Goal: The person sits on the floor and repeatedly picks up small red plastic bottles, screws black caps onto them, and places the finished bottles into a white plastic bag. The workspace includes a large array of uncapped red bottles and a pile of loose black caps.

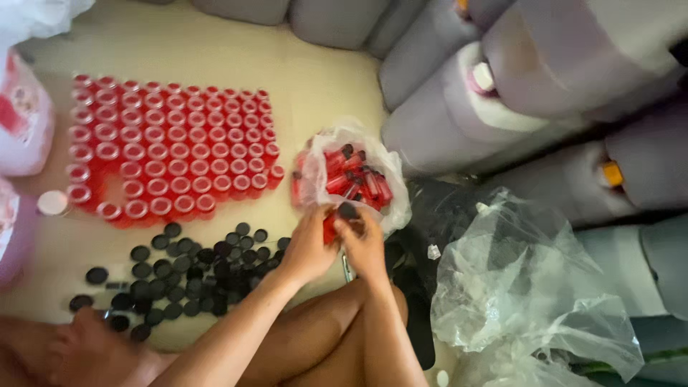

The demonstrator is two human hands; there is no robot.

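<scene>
Cream floor fills the middle of the view, crowded on most sides. Both hands meet just below a clear plastic bag of capped red bottles (351,175), which serves as the landmark. The left hand (309,247) curls around a small red bottle (330,228), and the right hand (364,244) closes its fingers over the black cap (348,211) on top of that bottle, right at the bag's lower edge. Left of the bag stands a tight block of open red bottles (168,154), with only a narrow strip of bare floor between them. Below and left of the bag lies a loose heap of black caps (186,269), reaching almost to the left wrist. Right of the bag, large grey jugs (459,122) wall off the floor, and a crumpled clear plastic sheet (523,301) sits below them. Bare knees close the lower edge.
</scene>
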